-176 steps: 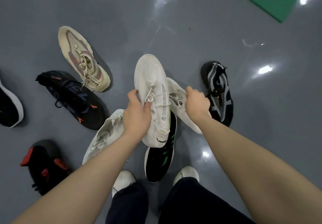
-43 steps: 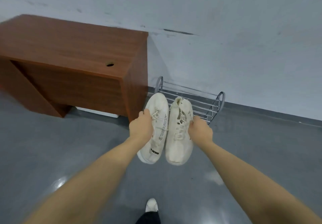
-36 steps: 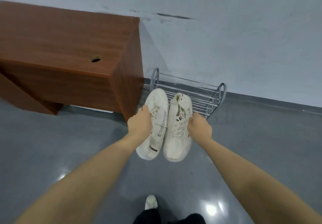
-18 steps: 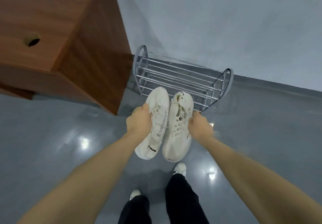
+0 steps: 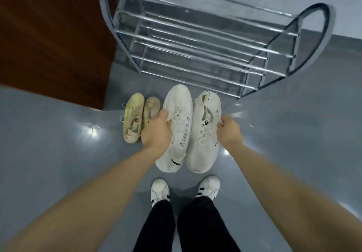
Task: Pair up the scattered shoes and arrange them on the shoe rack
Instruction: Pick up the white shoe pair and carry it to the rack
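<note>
White knit fills both grips: the left hand (image 5: 156, 132) clutches the left white sneaker (image 5: 176, 130) by its laces, the right hand (image 5: 228, 130) pinches the right white sneaker (image 5: 204, 134), both in front of the shoe rack (image 5: 195, 41). Behind the left hand, a beige pair (image 5: 135, 120) is half hidden. Bare rack bars lie open; a wooden cabinet (image 5: 52, 36) crowds the rack's left end.

Glossy grey floor (image 5: 58, 153) (lamp glare), brown wooden desk (image 5: 49, 36).

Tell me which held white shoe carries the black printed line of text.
The left hand's white shoe; its lettering runs along its side, and the right hand's shoe lacks that line.
</note>
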